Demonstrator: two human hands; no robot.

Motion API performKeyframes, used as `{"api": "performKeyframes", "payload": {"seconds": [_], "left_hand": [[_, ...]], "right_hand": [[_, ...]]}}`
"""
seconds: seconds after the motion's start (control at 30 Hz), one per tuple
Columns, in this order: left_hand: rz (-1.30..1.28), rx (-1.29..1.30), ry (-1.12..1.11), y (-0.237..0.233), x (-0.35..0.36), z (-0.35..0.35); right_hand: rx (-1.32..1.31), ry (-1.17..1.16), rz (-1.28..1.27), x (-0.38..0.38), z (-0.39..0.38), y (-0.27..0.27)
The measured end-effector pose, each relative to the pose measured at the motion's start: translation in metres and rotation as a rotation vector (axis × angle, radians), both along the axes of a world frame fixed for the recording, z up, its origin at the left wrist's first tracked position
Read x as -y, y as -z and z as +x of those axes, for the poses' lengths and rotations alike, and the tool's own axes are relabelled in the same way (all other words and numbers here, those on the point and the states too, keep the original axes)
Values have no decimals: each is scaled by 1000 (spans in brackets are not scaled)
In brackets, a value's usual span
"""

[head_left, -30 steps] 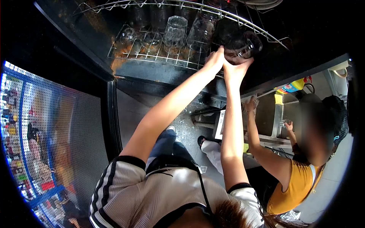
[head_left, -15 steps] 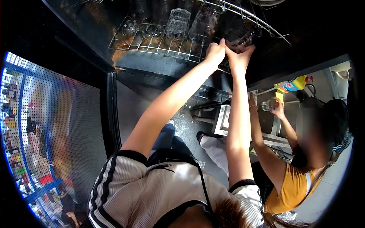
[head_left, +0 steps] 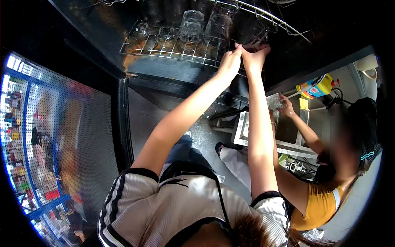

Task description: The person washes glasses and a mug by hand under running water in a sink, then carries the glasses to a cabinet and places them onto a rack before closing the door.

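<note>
Both my arms reach up to a wire rack (head_left: 173, 54) on a dark shelf. My left hand (head_left: 231, 61) is at the rack's front edge, its fingers close together beside a dark, glassy object (head_left: 257, 38). Next to it my right hand (head_left: 254, 57) has thumb and fingers spread around the near side of that object. Shadow hides the fingertips and most of what they touch. Left of my hands, clear glasses stand on the rack, among them an upside-down tumbler (head_left: 191, 24) and a larger glass (head_left: 218, 26).
At the right, a co-worker in a yellow top (head_left: 319, 206) holds a clear glass over a metal sink (head_left: 288, 127). A yellow bottle (head_left: 317, 86) stands behind the sink. A perforated screen (head_left: 90, 144) is at the left; a stool-like metal frame is below my arms.
Both my hands have shifted slightly left with the view. The co-worker's hand with the glass has moved left, nearer my right forearm.
</note>
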State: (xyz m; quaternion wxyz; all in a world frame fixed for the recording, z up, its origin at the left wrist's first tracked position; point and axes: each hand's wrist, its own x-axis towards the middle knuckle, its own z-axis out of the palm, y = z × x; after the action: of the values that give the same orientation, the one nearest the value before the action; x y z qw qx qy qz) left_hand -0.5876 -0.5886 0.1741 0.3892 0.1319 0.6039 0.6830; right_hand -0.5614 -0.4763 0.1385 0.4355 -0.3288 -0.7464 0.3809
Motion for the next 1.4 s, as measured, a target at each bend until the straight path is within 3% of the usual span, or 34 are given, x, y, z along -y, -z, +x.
{"api": "performKeyframes", "payload": {"seconds": [0.2,0.37,0.43,0.5,0.63,0.73,0.9,0.97,1.03,1.07,1.1,1.13,1.17,1.2,1.23,1.27,1.3,1.33,1.37,1.4], "left_hand": [[218,-31,-155,16,51,23],[345,10,-202,-4,101,43],[388,-104,-166,-4,123,43],[387,-166,-251,-8,142,49],[265,-308,-338,-24,181,65],[206,-327,-380,-31,208,84],[74,-507,-579,-48,250,141],[-129,-1032,-626,-72,279,182],[-97,-1400,-659,-76,319,232],[-226,-1511,-575,-94,343,257],[60,-1707,-1052,-81,342,272],[16,-1695,-1388,-83,351,296],[226,-1702,-1644,-94,364,303],[73,-1762,-1674,-109,384,314],[463,-1763,-1776,-97,427,327],[-302,-1937,-2149,-122,421,301],[-519,-1881,-2094,-129,433,298],[-690,-2009,-1797,-128,445,292],[-653,-2166,-1371,-121,464,286],[-317,-1396,-1717,-103,475,290]], "right_hand": [[34,-17,96,-2,5,10],[149,23,96,39,39,-12],[193,31,283,63,65,-8],[92,-119,263,93,98,-17],[3,-374,-216,126,149,-5],[50,-509,-406,130,176,-1],[94,-642,-373,132,204,9],[80,-693,-424,139,213,8],[97,-694,-481,133,223,31],[93,-677,-457,135,226,38],[153,-634,-431,137,229,39],[185,-625,-429,139,232,39],[211,-612,-425,144,233,39],[184,-642,-467,151,233,38],[157,-695,-496,152,234,44],[182,-715,-487,155,234,42],[203,-730,-476,161,233,40],[170,-764,-547,167,232,37],[205,-774,-554,169,232,35],[201,-794,-546,171,231,34]]}}
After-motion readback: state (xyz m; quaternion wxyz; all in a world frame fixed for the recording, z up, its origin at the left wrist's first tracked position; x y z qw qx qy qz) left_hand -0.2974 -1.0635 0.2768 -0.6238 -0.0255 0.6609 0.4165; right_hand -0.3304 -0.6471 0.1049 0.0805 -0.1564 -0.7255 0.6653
